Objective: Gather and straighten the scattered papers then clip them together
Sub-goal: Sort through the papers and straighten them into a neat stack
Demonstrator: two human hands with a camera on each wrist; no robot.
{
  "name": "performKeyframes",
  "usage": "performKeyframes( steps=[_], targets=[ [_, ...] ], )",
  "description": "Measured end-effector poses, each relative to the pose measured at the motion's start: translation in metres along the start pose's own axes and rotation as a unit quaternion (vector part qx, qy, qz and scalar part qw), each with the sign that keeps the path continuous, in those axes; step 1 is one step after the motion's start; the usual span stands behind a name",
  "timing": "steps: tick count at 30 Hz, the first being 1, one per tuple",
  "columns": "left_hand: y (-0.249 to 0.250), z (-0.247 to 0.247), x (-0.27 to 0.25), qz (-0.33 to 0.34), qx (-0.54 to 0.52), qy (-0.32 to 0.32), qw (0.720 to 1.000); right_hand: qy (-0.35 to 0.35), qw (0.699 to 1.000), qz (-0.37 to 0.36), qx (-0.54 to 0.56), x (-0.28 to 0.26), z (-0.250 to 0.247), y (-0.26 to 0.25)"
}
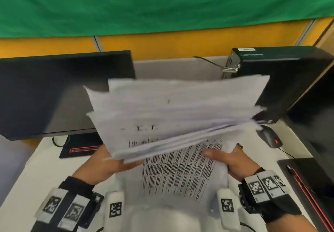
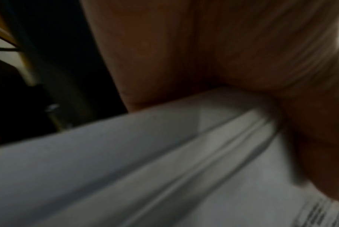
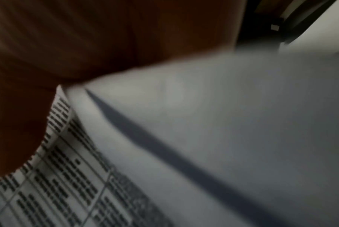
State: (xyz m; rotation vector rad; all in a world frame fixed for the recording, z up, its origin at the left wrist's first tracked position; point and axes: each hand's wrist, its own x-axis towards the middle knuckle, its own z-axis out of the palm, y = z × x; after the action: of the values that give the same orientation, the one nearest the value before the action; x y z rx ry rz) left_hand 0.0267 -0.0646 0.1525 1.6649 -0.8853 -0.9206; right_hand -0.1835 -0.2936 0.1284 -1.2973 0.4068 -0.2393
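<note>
A loose stack of white papers [image 1: 173,116] is lifted off the desk, its sheets fanned apart and motion-blurred. The nearest sheet [image 1: 180,170] carries a printed table and faces me. My left hand [image 1: 106,165] grips the stack's lower left edge, thumb on the near side, fingers hidden behind. My right hand [image 1: 233,161] grips the lower right edge with the thumb laid on the printed sheet. Both wrist views are dark and show a palm against paper edges [image 2: 203,145] and the printed sheet [image 3: 71,176]. A silver binder clip [image 1: 231,68] sits on the corner of the black computer case.
A black monitor [image 1: 59,94] stands at the left with its base [image 1: 81,146] on the white desk [image 1: 36,170]. A black computer case [image 1: 282,80] is at the back right. A black mouse [image 1: 269,137] lies to the right, beside a dark laptop-like slab [image 1: 310,177].
</note>
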Motion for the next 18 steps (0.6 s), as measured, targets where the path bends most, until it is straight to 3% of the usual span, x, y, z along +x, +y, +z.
performKeyframes(
  steps=[2, 3, 6, 11, 14, 18],
  targets=[
    [-0.029, -0.001, -0.002, -0.091, -0.001, 0.056, 0.994, 0.008, 0.998, 0.011, -0.054, 0.000, 0.005, 0.006],
    [-0.038, 0.001, -0.009, -0.103, 0.027, 0.067, 0.992, 0.022, 0.997, 0.014, -0.076, 0.001, 0.006, 0.010],
    [-0.042, 0.013, -0.007, -0.050, 0.008, 0.098, 0.994, 0.070, 0.988, -0.033, -0.132, 0.005, 0.013, 0.010],
    [0.009, 0.019, -0.006, 0.041, -0.047, 0.146, 0.987, 0.115, 0.976, -0.151, -0.110, 0.005, 0.007, -0.014],
    [-0.004, 0.022, -0.003, 0.093, -0.030, 0.155, 0.983, 0.137, 0.977, -0.122, -0.109, 0.007, 0.000, 0.007],
    [-0.031, 0.026, 0.008, 0.101, -0.027, 0.149, 0.983, 0.132, 0.983, -0.052, -0.118, 0.005, 0.006, 0.041]
  ],
)
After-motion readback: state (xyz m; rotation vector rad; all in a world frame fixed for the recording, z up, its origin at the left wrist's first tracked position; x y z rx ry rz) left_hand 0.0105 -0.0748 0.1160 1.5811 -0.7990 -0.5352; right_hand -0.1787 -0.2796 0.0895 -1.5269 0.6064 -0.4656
